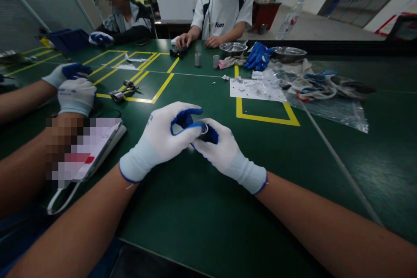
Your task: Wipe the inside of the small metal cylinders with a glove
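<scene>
Both my hands wear white knit gloves with blue palms and meet above the green table. In my right hand [219, 144], curled fingers close round a small grey metal cylinder [205, 129] with a round rim; most of it is hidden by the glove. My left hand [171, 132] bends in from the other side, its thumb tip against the rim and its index finger arched above. The other left fingertips are partly hidden behind the thumb.
On the left lie a co-worker's gloved hands [76, 91], a phone [93, 152] and metal parts [124, 91]. Metal cylinders [197, 60], blue gloves [258, 56], steel bowls [289, 52] and plastic bags [339, 108] stand or lie farther back. Two people sit opposite.
</scene>
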Demonstrator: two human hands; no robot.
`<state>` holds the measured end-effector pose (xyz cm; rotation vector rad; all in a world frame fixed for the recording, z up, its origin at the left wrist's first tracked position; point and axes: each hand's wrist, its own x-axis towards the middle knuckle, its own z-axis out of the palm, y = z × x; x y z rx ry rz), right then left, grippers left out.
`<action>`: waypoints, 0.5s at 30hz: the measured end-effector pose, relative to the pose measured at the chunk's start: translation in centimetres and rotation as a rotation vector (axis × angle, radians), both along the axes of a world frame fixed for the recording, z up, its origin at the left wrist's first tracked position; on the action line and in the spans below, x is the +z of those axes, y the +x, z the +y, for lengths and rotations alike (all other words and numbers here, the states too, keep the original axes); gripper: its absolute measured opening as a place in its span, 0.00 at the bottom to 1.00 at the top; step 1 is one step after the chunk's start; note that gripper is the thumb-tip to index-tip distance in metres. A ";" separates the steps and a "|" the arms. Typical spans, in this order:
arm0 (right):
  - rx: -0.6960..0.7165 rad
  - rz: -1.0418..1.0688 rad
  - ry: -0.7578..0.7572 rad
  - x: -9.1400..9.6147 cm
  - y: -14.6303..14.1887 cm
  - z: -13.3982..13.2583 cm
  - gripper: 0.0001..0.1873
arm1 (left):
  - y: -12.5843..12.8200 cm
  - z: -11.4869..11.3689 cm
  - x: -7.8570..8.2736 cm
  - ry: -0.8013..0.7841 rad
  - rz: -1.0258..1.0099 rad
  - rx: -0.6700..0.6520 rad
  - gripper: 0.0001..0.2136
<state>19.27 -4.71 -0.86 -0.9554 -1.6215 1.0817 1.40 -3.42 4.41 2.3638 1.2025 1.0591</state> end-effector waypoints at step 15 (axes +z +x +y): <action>-0.057 0.017 0.106 -0.5 0.5 0.4 0.05 | -3.6 1.9 1.0 -0.600 0.794 0.084 0.20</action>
